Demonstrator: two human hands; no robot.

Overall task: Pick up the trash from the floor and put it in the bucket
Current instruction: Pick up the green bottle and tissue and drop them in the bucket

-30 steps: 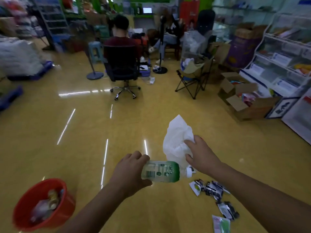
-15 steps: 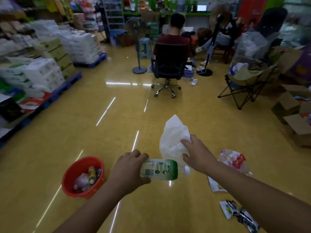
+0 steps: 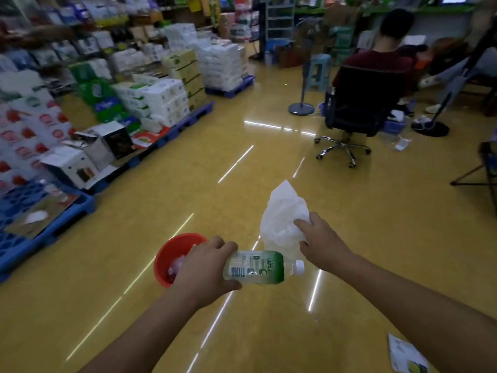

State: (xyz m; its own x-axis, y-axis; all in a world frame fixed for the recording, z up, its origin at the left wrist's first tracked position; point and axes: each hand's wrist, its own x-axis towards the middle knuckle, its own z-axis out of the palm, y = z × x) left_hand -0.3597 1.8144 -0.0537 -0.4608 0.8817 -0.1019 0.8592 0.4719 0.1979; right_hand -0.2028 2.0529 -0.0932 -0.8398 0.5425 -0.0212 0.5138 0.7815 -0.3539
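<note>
Left hand: the left hand is curled round the base end of a clear plastic bottle with a green label and white cap. The bottle is held sideways in the air, cap pointing towards the other hand.
Right hand: the right hand pinches a crumpled white sheet of thin plastic or paper, which rises above the fingers. Which material it is cannot be told.
Hands: both clamped on trash, near each other but apart, above the glossy yellow shop floor.
Bucket: a round red plastic bucket stands on the floor, its right side hidden behind the left hand. Blurred trash lies inside.
Still on the floor: a flat white-and-green packet at lower right, beside the right forearm.
Background: a person in a dark red top sits with their back turned in a black office chair. Stacked boxed goods on blue pallets line the left side.
</note>
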